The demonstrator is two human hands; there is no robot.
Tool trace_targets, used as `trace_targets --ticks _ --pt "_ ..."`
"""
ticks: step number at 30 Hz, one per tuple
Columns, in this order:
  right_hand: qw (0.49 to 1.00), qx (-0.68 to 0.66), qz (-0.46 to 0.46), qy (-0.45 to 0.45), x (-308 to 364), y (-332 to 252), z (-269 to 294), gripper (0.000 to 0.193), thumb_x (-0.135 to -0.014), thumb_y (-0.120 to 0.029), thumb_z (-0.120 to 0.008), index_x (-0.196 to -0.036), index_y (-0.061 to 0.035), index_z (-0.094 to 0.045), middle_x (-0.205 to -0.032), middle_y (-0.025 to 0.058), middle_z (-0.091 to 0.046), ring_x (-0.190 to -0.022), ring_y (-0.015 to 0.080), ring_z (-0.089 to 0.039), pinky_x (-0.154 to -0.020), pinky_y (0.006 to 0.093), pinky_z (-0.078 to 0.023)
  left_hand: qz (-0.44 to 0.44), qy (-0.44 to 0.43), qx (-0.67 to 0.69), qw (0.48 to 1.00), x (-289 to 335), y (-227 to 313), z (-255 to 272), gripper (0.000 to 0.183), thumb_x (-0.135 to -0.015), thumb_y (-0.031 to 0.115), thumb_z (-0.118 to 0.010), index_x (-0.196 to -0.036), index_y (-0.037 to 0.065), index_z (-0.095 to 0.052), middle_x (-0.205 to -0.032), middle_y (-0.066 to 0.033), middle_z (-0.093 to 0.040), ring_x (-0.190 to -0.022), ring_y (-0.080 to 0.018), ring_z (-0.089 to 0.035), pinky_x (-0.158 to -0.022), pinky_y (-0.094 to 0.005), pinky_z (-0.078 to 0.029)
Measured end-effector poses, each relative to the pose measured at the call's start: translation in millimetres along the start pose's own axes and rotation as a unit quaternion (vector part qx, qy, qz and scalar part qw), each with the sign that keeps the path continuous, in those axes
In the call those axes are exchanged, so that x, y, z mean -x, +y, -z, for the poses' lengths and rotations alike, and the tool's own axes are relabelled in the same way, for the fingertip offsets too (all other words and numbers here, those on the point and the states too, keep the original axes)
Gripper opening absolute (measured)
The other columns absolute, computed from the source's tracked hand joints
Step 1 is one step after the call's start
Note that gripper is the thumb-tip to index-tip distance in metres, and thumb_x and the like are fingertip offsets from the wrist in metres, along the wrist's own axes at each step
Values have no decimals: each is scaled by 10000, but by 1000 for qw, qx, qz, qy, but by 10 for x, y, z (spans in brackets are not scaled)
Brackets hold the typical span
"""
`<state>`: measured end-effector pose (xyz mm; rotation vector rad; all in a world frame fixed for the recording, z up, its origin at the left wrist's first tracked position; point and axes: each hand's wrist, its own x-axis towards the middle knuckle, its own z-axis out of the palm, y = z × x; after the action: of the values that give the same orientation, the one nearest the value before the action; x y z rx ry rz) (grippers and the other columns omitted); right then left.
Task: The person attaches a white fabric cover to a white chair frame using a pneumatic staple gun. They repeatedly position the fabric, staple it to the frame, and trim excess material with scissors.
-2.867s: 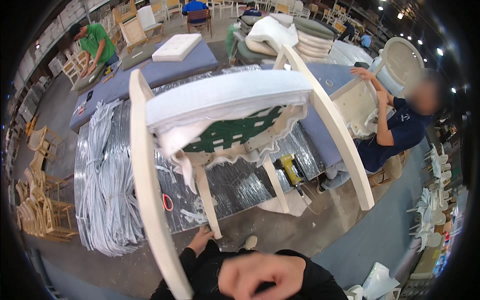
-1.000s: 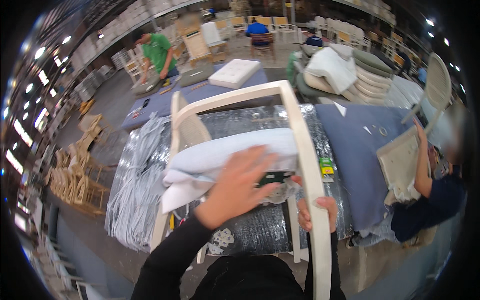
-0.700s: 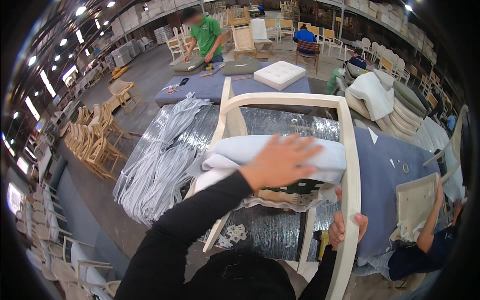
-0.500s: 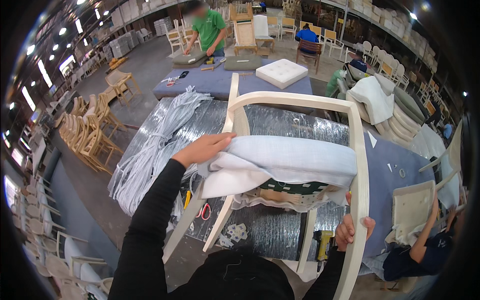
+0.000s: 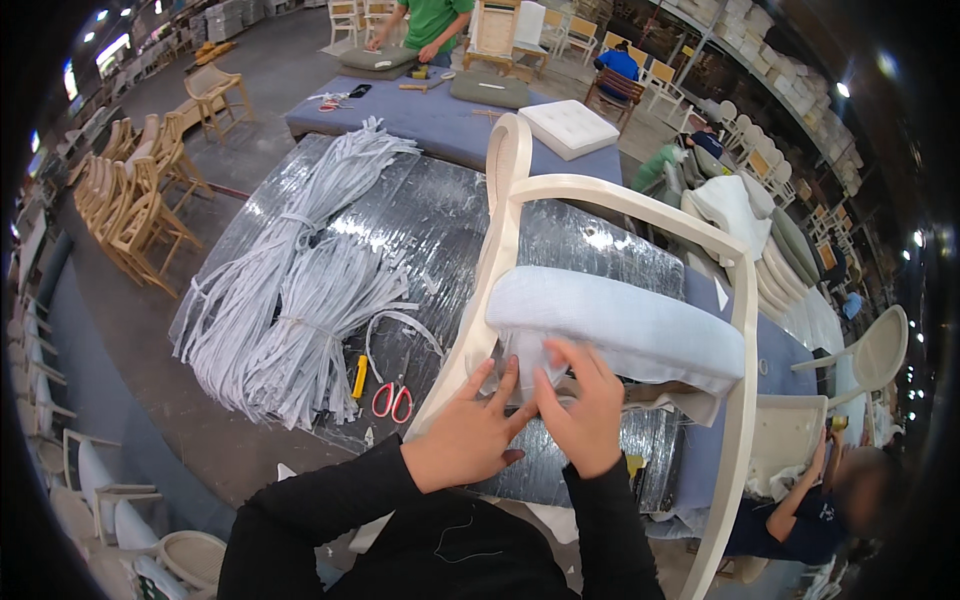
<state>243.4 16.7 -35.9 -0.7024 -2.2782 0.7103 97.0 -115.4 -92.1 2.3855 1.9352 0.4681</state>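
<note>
A wooden chair frame (image 5: 745,400) lies tipped over on the table before me, its padded seat (image 5: 620,318) covered in pale blue-grey fabric. Loose fabric (image 5: 530,358) hangs at the seat's left corner, beside a curved wooden part of the frame. My left hand (image 5: 462,440) is at that corner, its fingers spread and nothing visible between them. Close by on the right, my right hand (image 5: 588,410) reaches to the same fabric with bent fingers, thumb and forefinger apart. How firmly the fingertips touch the cloth is hard to see.
Left of the chair lie bundled grey-white strips (image 5: 300,300), a yellow-handled tool (image 5: 360,377) and red-handled scissors (image 5: 392,402). Behind stands a blue-topped table (image 5: 420,108) with a white tufted cushion (image 5: 568,128). A co-worker in green (image 5: 435,25) is beyond; another (image 5: 790,515) works at right.
My right hand has left the chair's right wooden side and come to the seat's left corner. My left hand has moved down off the fabric top. The chair appears turned slightly.
</note>
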Motion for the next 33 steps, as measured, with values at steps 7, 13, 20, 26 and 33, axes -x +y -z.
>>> trace_targets --ticks 7,13,20,26,33 --pt "934 341 98 -43 -767 -8 -277 762 -780 -386 -948 -1464 -147 -712 -1552 162 -621 -1442 399 -553 -1222 569 -368 -12 14 77 997 107 -56 23 920 -945 446 -815 -1670 -15 -484 -1576 -408 -567 -1490 -427 -597 -1364 -592 -240" --pt "928 341 99 -108 -826 122 -284 798 -781 -377 -954 -1493 -137 -685 -1544 167 -626 -1457 408 -530 -1232 575 -367 -13 23 88 996 157 -66 -34 859 -922 439 -832 -1600 -22 -575 -1557 -359 -615 -1298 -372 -742 -1380 -578 -207" --pt "921 352 127 -107 -792 -8 -444 659 -885 -236 -869 -1499 -103 -668 -1557 188 -612 -1484 439 -512 -1272 598 -343 -34 14 260 965 189 -266 151 501 -961 352 -818 -1333 21 -771 -1147 -167 -820 -1092 -316 -798 -1295 -564 -356" --pt "973 178 138 -42 390 78 -498 451 -836 35 -777 -1248 -142 -827 -1447 151 -700 -1362 395 -678 -1245 639 -411 264 411 261 833 498 -911 -394 151 -1019 155 -718 -1007 33 -805 -901 -123 -795 -852 -337 -774 -770 -440 -609" --pt "997 58 -7 -48 1349 306 -362 357 -846 56 -764 -1161 -94 -839 -1293 188 -751 -1035 347 -776 -889 417 -637 308 55 -109 944 1602 -2148 -2576 343 -889 129 -770 -1232 133 -786 -1346 -81 -761 -1426 -311 -620 -1227 -548 -396"
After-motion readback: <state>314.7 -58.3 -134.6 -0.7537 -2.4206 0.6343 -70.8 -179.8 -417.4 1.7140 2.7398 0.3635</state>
